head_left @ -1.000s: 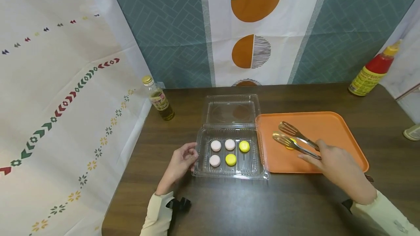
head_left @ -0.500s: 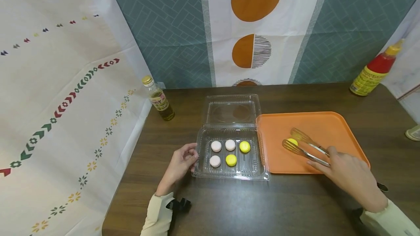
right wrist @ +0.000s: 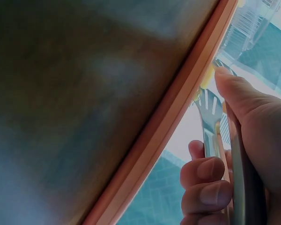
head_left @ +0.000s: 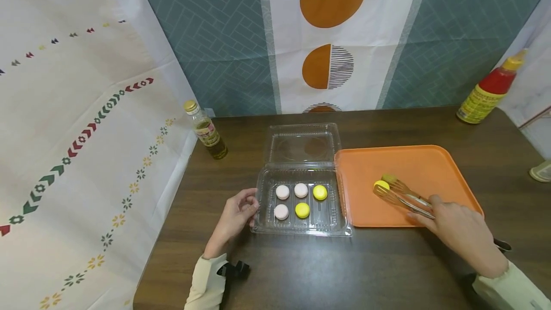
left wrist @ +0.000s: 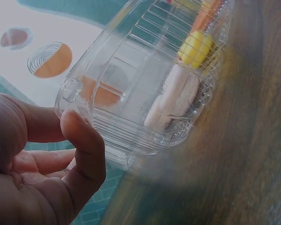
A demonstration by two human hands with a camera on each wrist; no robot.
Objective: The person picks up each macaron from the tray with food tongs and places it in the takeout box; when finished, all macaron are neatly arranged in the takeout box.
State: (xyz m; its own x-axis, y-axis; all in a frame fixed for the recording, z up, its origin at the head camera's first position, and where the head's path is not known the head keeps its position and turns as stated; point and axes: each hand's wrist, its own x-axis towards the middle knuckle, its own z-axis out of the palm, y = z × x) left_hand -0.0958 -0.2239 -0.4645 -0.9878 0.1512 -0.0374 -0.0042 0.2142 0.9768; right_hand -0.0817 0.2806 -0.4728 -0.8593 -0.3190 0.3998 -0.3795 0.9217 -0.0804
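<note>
1. Now the orange tray (head_left: 422, 164) is where the change shows; just to its left, the clear plastic box (head_left: 301, 231) stands with its lid (head_left: 303, 143) thrown back, holding three pale macarons (head_left: 281, 212) and two yellow ones (head_left: 302, 210).
2. The left hand (head_left: 236, 212) pinches the box's left edge between curled fingers and thumb, as it did a moment ago.
3. The right hand (head_left: 460, 231) grasps the tongs (head_left: 393, 199), fingers wrapped on one side, thumb along the other.
4. The tongs' slotted heads have drawn closer together than half a second ago, so the work seems to have passed from lining up to closing.
5. The single yellow macaron (head_left: 381, 186) lies on the tray at those heads, well beyond the fingers; whether both heads touch it, I cannot tell.
</note>
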